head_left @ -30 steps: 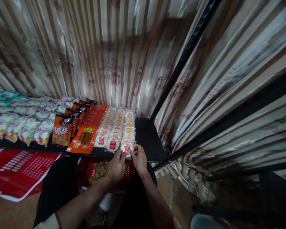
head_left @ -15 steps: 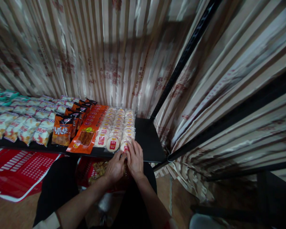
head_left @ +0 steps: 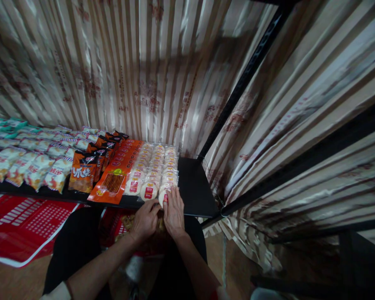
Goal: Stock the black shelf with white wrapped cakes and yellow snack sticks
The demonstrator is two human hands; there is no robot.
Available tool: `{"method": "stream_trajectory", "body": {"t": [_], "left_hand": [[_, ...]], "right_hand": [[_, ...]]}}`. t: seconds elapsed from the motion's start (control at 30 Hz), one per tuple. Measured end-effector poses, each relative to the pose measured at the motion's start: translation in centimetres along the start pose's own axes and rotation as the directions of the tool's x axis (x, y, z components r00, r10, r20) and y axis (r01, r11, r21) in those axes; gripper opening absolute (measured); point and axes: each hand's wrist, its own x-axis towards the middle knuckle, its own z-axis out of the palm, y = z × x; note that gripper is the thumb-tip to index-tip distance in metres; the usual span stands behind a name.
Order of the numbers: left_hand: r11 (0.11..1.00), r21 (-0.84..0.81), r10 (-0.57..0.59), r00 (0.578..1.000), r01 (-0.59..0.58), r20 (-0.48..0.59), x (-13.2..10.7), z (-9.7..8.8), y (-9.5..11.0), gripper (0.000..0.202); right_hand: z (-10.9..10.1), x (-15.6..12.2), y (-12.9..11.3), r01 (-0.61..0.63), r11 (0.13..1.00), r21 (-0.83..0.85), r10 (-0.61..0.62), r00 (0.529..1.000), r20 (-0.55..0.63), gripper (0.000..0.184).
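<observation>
Round white crackers in clear wrappers with red labels (head_left: 148, 191) lie in three rows near the shelf's right end. At the front of the right-hand row, one wrapped cracker (head_left: 163, 197) is between my two hands. Its near left edge is pinched by my left hand (head_left: 145, 218), thumb and fingers together. My right hand (head_left: 174, 212) is closed over its right side, fingers close together on top and thumb along the face. Part of that packet is hidden under the fingers. Left of the rows lie flat orange snack packs (head_left: 111, 183) with a window showing brown strips.
The black shelf (head_left: 195, 187) ends at a dark metal post (head_left: 243, 79). Orange-black bags (head_left: 83, 173) and white snack bags (head_left: 58, 173) stand further left. Below are a red basket (head_left: 43, 225) and another red basket with brownish packets. Striped curtain (head_left: 162, 75) hangs behind.
Both hands have shifted slightly left and down at the front packet, and my right fingers lie lower over it. The view has moved a little; the other goods stay in place.
</observation>
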Motion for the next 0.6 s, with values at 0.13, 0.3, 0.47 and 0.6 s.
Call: {"method": "stream_trajectory", "body": {"t": [0.13,0.3,0.47,0.6], "left_hand": [[0.993,0.120,0.006,0.992,0.010,-0.129,1.1,-0.6,-1.9,0.040],[0.975,0.222,0.024,0.992,0.004,-0.126,3.6,-1.3,-3.8,0.045],[0.956,0.292,0.042,0.995,-0.015,-0.085,4.6,-1.1,-5.1,0.047],[0.955,0.294,-0.004,0.997,0.025,-0.072,4.5,-0.8,-5.4,0.049]], "right_hand": [[0.3,0.1,-0.1,-0.007,1.000,-0.017,0.007,1.000,-0.024,0.045],[0.9,0.0,0.0,-0.015,0.999,-0.035,0.014,0.999,-0.047,0.044],[1.4,0.1,-0.2,-0.056,0.993,-0.100,0.054,0.998,-0.024,0.048],[1.3,0.3,-0.4,-0.059,0.989,-0.139,0.061,0.998,0.010,0.050]]}}
